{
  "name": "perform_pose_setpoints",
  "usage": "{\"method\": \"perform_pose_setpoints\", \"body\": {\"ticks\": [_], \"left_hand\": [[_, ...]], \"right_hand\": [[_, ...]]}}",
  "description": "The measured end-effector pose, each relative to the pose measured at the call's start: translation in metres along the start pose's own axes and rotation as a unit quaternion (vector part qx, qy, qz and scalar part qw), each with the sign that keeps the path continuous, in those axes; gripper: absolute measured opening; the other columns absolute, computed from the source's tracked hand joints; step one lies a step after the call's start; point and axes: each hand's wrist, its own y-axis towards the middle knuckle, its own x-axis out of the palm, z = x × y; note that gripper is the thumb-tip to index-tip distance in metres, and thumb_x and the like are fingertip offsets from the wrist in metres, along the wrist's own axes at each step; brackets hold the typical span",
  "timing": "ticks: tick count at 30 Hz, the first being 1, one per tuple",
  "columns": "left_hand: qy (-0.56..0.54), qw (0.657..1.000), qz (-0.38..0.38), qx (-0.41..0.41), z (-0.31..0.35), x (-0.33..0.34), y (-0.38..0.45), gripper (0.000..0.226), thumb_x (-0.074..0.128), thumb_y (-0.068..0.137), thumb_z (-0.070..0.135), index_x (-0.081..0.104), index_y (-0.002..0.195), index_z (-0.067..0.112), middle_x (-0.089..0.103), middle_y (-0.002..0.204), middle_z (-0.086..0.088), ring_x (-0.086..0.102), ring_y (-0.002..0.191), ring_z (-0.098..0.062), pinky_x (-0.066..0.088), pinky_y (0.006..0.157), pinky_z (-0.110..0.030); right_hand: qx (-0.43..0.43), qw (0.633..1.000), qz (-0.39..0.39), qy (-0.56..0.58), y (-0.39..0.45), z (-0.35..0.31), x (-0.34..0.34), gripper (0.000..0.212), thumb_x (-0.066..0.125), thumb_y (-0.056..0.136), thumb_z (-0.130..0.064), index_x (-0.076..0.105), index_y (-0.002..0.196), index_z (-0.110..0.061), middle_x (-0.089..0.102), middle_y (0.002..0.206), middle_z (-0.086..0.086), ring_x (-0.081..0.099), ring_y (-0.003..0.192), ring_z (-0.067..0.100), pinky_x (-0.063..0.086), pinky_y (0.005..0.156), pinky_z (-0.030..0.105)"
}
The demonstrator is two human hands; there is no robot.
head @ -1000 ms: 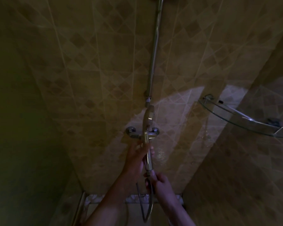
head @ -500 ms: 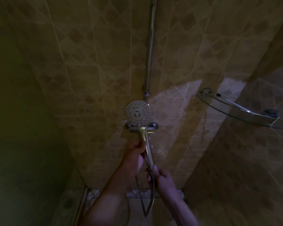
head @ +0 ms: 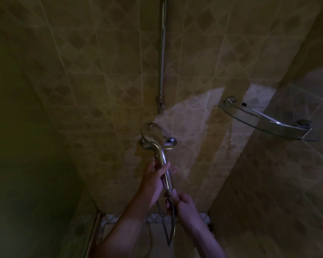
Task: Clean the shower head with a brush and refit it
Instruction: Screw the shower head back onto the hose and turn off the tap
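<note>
Left hand (head: 153,180): clenched on shower head (head: 153,135) handle, before the mixer tap (head: 168,144). Right hand (head: 183,203): gripping hose (head: 172,231) joint below. Dim tiled wall (head: 101,71); glass corner shelf (head: 265,121), right.

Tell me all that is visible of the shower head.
The shower head is shiny chrome metal with a round head and a long straight handle. It is off its holder, head upward, in front of the wall tap. The left hand grips the handle; the right hand pinches its lower end, where the hose joins. Its nozzles do not show.
</note>
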Motion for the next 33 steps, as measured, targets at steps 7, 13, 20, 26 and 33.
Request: {"method": "perform_pose_setpoints", "body": {"ticks": [7, 13, 20, 26, 33], "left_hand": [[0.095, 0.995, 0.033, -0.023, -0.001, 0.010, -0.004, 0.016, 0.047, 0.095, 0.003, 0.062, 0.090, 0.002, 0.064, 0.086, -0.011, 0.057, 0.077, -0.020, 0.047, 0.067, -0.027], [0.007, 0.998, 0.058, -0.036, -0.010, 0.030, 0.005, 0.028, 0.052, 0.096, 0.029, 0.056, 0.107, 0.003, 0.067, 0.088, -0.018, 0.064, 0.073, -0.022, 0.051, 0.074, -0.034], [0.058, 0.992, 0.112, 0.011, -0.025, 0.047, 0.021, 0.031, 0.068, 0.078, -0.007, 0.049, 0.095, 0.011, 0.058, 0.084, -0.011, 0.058, 0.064, -0.017, 0.050, 0.065, -0.027], [0.031, 0.994, 0.101, 0.005, -0.022, 0.055, 0.030, 0.010, 0.061, 0.084, -0.006, 0.054, 0.087, 0.001, 0.056, 0.071, -0.010, 0.061, 0.055, -0.014, 0.047, 0.072, -0.034], [-0.040, 0.996, 0.066, -0.034, -0.021, 0.059, 0.033, 0.026, 0.037, 0.096, -0.005, 0.053, 0.116, -0.007, 0.068, 0.091, -0.019, 0.066, 0.082, -0.027, 0.050, 0.084, -0.040]], "right_hand": [[0.013, 1.000, 0.005, 0.010, 0.012, 0.014, -0.016, 0.045, 0.041, 0.100, -0.029, 0.059, 0.061, -0.015, 0.051, 0.056, 0.005, 0.044, 0.050, 0.013, 0.034, 0.052, 0.026], [0.020, 1.000, -0.015, 0.000, 0.025, 0.019, -0.034, 0.050, 0.041, 0.099, -0.032, 0.061, 0.057, -0.014, 0.054, 0.057, 0.007, 0.048, 0.051, 0.016, 0.036, 0.054, 0.028], [-0.002, 0.999, -0.044, -0.011, 0.037, 0.013, -0.056, 0.048, 0.040, 0.100, -0.025, 0.058, 0.057, -0.014, 0.054, 0.050, 0.001, 0.048, 0.045, 0.012, 0.039, 0.047, 0.021], [-0.019, 0.999, -0.035, -0.038, 0.051, 0.013, -0.071, 0.050, 0.041, 0.100, -0.025, 0.056, 0.053, -0.016, 0.050, 0.046, -0.002, 0.042, 0.042, 0.008, 0.034, 0.046, 0.021], [0.015, 0.999, -0.034, -0.006, 0.068, 0.019, -0.084, 0.045, 0.044, 0.099, -0.024, 0.058, 0.057, -0.014, 0.050, 0.048, -0.002, 0.040, 0.047, 0.012, 0.030, 0.050, 0.027]]}}
